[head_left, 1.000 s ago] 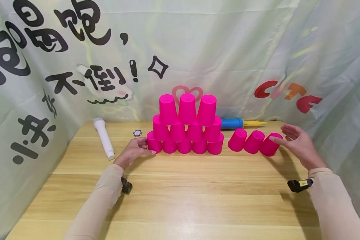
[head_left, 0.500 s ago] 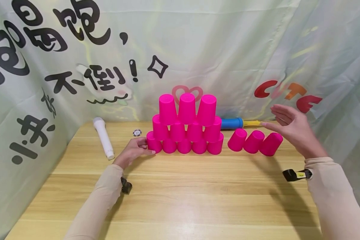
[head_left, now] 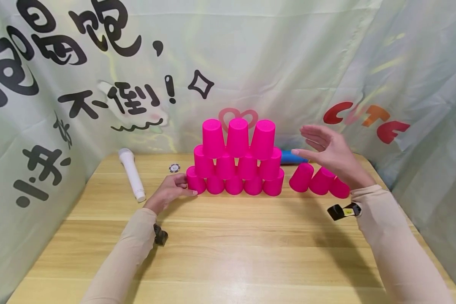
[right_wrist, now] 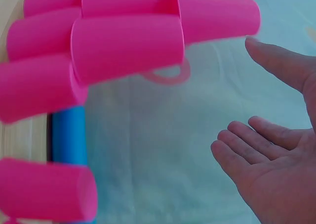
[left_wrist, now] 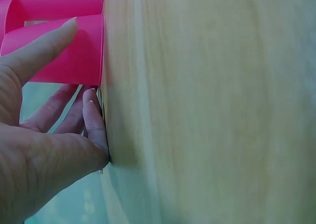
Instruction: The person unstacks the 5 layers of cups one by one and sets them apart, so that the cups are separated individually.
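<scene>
Head view's running bright, glare's pooling on the table point(head_left: 232, 270), the right sleeve's point(head_left: 399, 245) casting a soft shadow, and both wrist views are reading dimmer, bluer, softer.

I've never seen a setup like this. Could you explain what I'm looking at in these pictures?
There's no robot here, just a person working bare-handed. The wide picture is filmed from the head, the two close ones from the left and right wrists.

On the wooden table, upside-down pink cups are stacked in rows of five, four and three, with three loose cups to their right. A white microphone, a small round chip and a partly hidden blue cylinder lie there too.

The left hand holds the leftmost bottom cup, thumb across its front. The right hand hovers in the air, holding nothing.
</scene>
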Action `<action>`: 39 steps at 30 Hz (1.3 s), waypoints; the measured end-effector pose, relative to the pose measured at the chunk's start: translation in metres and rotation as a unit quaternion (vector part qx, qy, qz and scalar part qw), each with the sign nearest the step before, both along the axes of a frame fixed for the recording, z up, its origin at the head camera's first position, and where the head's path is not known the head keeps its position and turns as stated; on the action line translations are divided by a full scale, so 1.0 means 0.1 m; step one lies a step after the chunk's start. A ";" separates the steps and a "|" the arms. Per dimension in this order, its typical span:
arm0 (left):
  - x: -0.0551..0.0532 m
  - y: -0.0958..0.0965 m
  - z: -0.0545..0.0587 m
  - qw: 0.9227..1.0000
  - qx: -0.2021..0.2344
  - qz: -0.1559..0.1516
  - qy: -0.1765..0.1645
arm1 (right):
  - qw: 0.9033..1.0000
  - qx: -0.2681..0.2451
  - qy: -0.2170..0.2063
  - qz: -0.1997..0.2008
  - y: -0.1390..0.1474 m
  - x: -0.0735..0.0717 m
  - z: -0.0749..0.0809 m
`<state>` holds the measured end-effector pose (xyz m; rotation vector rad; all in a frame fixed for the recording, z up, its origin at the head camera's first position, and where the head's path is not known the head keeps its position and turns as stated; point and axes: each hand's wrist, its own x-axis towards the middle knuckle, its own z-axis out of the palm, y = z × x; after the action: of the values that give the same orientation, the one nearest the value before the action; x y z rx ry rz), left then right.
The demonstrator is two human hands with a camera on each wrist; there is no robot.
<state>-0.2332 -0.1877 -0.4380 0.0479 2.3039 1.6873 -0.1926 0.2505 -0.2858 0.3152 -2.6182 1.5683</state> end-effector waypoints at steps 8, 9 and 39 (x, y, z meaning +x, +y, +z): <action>0.02 0.00 0.01 1.000 0.003 -0.002 0.003 | 0.999 -0.021 -0.012 0.045 -0.34 -0.13 0.02; 0.02 0.00 0.01 1.000 0.003 -0.002 0.003 | 0.998 -0.023 -0.013 0.050 -0.37 -0.15 0.02; 0.00 0.01 -0.02 1.000 0.004 0.002 0.000 | 0.997 -0.049 0.002 0.059 -0.63 -0.23 0.01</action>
<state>-0.2335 -0.1868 -0.4399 0.0455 2.2985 1.6979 -0.2159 0.1876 -0.2845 0.4720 -2.5521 1.7236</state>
